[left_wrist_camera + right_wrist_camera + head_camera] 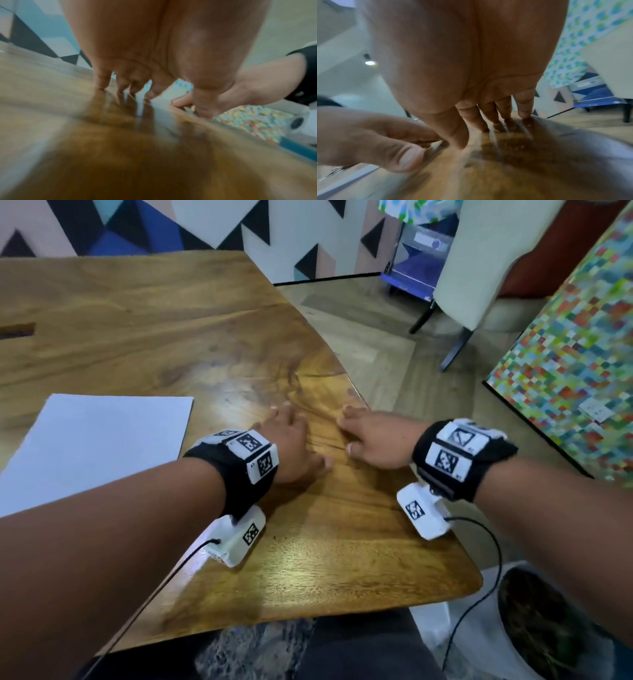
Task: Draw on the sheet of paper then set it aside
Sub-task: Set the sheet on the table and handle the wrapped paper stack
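Note:
A blank white sheet of paper (92, 446) lies flat on the wooden table (171, 337), at the left of the head view; my left forearm covers its near right corner. My left hand (301, 436) rests palm down on the bare wood just right of the sheet, fingers spread, holding nothing. My right hand (352, 429) rests the same way close beside it, near the table's right edge. In the left wrist view the left hand (154, 86) touches the wood with its fingertips. The right wrist view shows the right hand (476, 121) doing likewise. No pen or pencil is in view.
The table's curved right edge (363, 392) runs just past my right hand. Beyond it stand a white chair (479, 268), a blue cart (414, 265) and a multicoloured mosaic panel (575, 344). A potted plant (541, 628) sits by the near corner. A dark slot (17, 330) cuts the tabletop far left.

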